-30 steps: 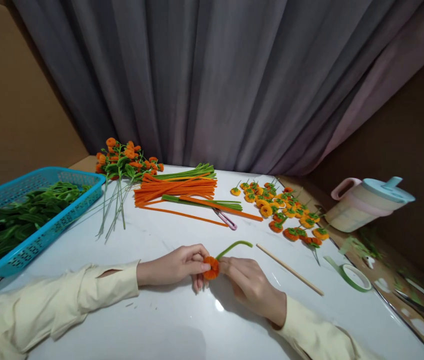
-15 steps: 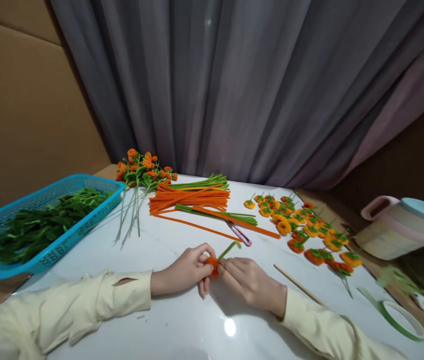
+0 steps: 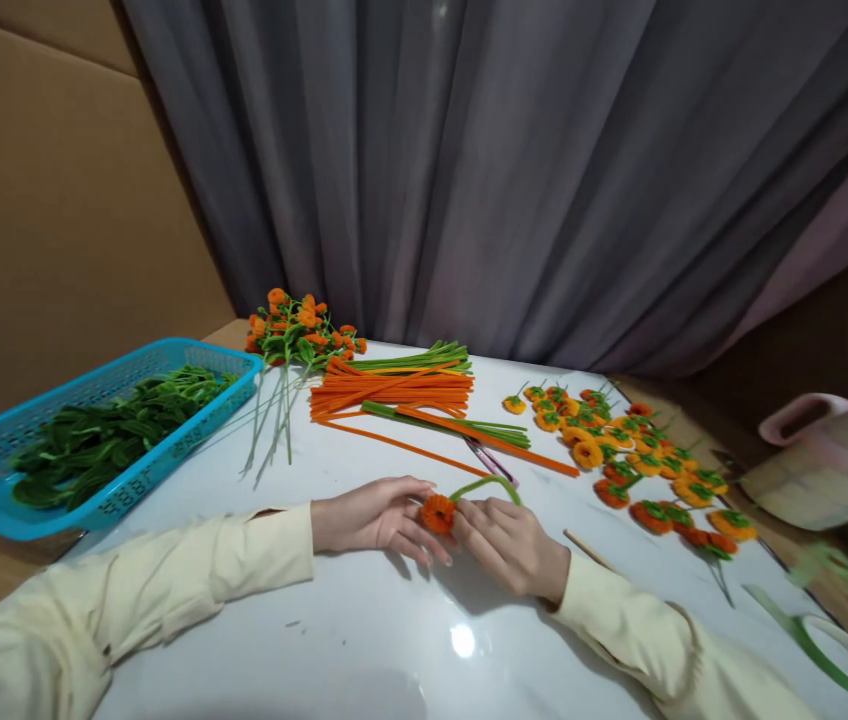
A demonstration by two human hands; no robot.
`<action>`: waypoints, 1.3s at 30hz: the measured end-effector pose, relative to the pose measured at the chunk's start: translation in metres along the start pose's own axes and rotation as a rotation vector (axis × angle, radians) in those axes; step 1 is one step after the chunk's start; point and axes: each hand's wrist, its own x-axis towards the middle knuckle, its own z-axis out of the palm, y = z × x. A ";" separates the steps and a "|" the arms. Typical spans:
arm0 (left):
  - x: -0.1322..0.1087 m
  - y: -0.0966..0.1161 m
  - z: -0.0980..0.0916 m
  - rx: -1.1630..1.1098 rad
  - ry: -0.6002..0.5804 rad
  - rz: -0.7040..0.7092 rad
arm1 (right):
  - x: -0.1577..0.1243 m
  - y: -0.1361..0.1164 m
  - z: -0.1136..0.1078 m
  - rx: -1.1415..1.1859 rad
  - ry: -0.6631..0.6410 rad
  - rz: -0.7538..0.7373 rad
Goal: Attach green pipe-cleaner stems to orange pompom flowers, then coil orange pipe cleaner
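An orange pipe-cleaner flower (image 3: pixel 439 514) is pinched in the fingertips of my right hand (image 3: pixel 508 542), its round face turned toward me. From behind the flower a green pipe cleaner (image 3: pixel 485 482) arches up and over my right fingers. My left hand (image 3: pixel 386 518) is open just left of the flower, palm up with fingers spread; whether a fingertip touches the petals I cannot tell. Beyond my hands lie a pile of orange pipe cleaners (image 3: pixel 394 390) and green pipe cleaners (image 3: pixel 424 357).
At left stands a blue basket (image 3: pixel 169 445) of green leaves. Finished stemmed flowers (image 3: pixel 304 325) lie at the back, and several flower heads (image 3: pixel 649 460) spread at right. A pink cutter (image 3: pixel 495 462), a wooden stick (image 3: pixel 587 548), green tape (image 3: pixel 844 655) and a jug (image 3: pixel 829 460) are also around.
My left fingers have let go of the flower and spread apart. The flower has turned its face toward me, and the green pipe cleaner now bends over to the right. The view has shifted slightly.
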 end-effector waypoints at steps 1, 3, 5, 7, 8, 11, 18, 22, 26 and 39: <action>0.001 0.000 -0.002 0.001 -0.012 -0.050 | 0.001 0.000 -0.001 -0.008 -0.001 -0.008; 0.003 0.000 -0.004 0.044 -0.049 -0.103 | 0.002 -0.002 -0.002 -0.021 -0.008 -0.033; 0.002 0.000 -0.005 0.111 -0.097 -0.121 | 0.004 -0.003 -0.004 -0.027 -0.002 -0.067; -0.001 0.000 -0.005 0.159 -0.124 -0.113 | 0.005 -0.004 -0.005 -0.013 0.002 -0.083; -0.002 0.000 -0.005 0.166 -0.124 -0.104 | 0.006 -0.004 -0.005 0.007 0.006 -0.078; -0.005 0.001 -0.006 0.148 -0.097 -0.061 | 0.006 -0.003 -0.003 0.103 0.027 -0.006; -0.004 0.002 -0.006 0.087 -0.038 -0.007 | -0.001 0.000 0.006 0.183 0.082 0.128; -0.003 0.001 -0.006 0.043 0.018 0.076 | -0.004 0.003 0.008 0.262 0.105 0.154; -0.004 0.000 -0.002 0.085 0.056 0.122 | -0.003 0.003 0.008 0.400 0.098 0.379; -0.003 -0.007 0.006 0.415 0.133 0.224 | -0.001 -0.001 0.007 0.664 0.025 0.614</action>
